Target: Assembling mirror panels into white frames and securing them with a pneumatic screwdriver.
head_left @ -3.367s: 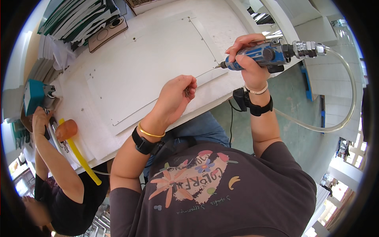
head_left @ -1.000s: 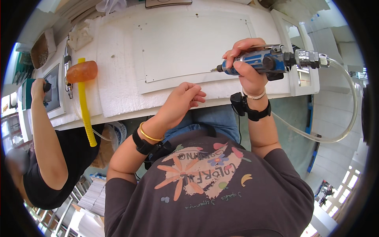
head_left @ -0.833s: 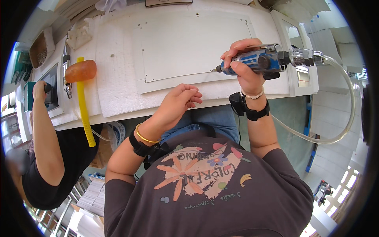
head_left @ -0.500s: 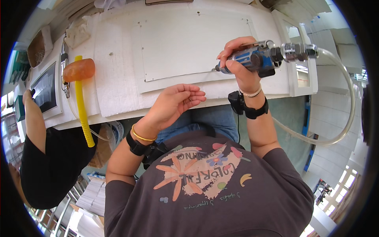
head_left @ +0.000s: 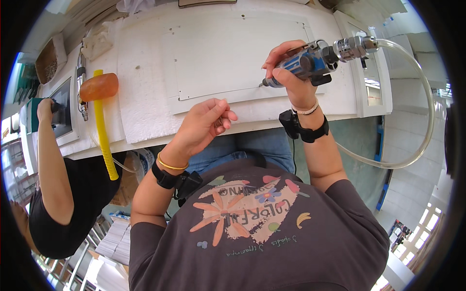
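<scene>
My right hand (head_left: 296, 80) is wrapped round a blue and grey air screwdriver (head_left: 298, 65), which lies tilted with its tip at the lower edge of a white panel (head_left: 228, 58). A clear hose (head_left: 429, 116) runs from metal fittings (head_left: 352, 48) at the tool's back end. The panel sits within a white frame (head_left: 208, 106) and has small screws along its edges. Near the table's front edge, my left hand (head_left: 206, 123) hovers with fingers curled and the thumb close over them. Whatever it may hold is too small or hidden to make out.
To the left lies a mallet with an orange head (head_left: 99, 87) and yellow handle, beside a slim metal air tool (head_left: 81, 82). A co-worker's arm (head_left: 51, 145) reaches over a dark-screened panel there. A white framed piece (head_left: 366, 72) stands at the right.
My left hand has drawn back left and its fingers have curled in. The screwdriver's back end has swung slightly left and up, its tip staying near the panel edge. The co-worker's hand has moved.
</scene>
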Demonstrator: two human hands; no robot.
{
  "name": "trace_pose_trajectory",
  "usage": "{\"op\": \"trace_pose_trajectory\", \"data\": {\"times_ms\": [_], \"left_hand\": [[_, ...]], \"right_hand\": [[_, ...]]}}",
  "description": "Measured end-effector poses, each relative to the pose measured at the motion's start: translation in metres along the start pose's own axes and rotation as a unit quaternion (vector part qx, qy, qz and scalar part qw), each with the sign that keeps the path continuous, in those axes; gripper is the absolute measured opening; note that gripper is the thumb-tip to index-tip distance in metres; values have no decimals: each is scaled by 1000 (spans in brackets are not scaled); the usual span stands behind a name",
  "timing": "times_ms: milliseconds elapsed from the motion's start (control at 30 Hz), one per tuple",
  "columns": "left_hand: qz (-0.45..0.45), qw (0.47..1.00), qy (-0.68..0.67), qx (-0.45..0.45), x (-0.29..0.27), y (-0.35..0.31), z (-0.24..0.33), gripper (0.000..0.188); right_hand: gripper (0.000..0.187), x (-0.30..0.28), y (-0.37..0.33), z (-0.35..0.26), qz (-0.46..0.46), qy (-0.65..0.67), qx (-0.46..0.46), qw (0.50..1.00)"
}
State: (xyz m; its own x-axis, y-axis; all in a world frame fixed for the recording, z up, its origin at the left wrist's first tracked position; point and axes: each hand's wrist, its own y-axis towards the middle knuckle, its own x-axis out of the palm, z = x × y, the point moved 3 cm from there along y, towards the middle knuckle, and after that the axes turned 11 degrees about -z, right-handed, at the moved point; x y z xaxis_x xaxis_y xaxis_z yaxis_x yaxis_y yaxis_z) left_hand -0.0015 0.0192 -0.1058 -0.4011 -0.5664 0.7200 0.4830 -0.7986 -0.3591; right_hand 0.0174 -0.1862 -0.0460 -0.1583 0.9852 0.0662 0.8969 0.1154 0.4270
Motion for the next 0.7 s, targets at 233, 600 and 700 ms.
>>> {"op": "trace_pose_trajectory", "data": {"times_ms": [233, 600, 700], "left_hand": [[9, 999, -9, 40, -18, -4, -4, 19], [8, 981, -170, 94, -17, -11, -3, 18], [14, 977, -188, 104, -19, -14, -3, 18]], "right_hand": [[29, 13, 11, -20, -46, -3, 13, 999], [33, 75, 17, -42, -110, 160, -77, 978], [33, 80, 17, -39, -99, 159, -77, 979]]}}
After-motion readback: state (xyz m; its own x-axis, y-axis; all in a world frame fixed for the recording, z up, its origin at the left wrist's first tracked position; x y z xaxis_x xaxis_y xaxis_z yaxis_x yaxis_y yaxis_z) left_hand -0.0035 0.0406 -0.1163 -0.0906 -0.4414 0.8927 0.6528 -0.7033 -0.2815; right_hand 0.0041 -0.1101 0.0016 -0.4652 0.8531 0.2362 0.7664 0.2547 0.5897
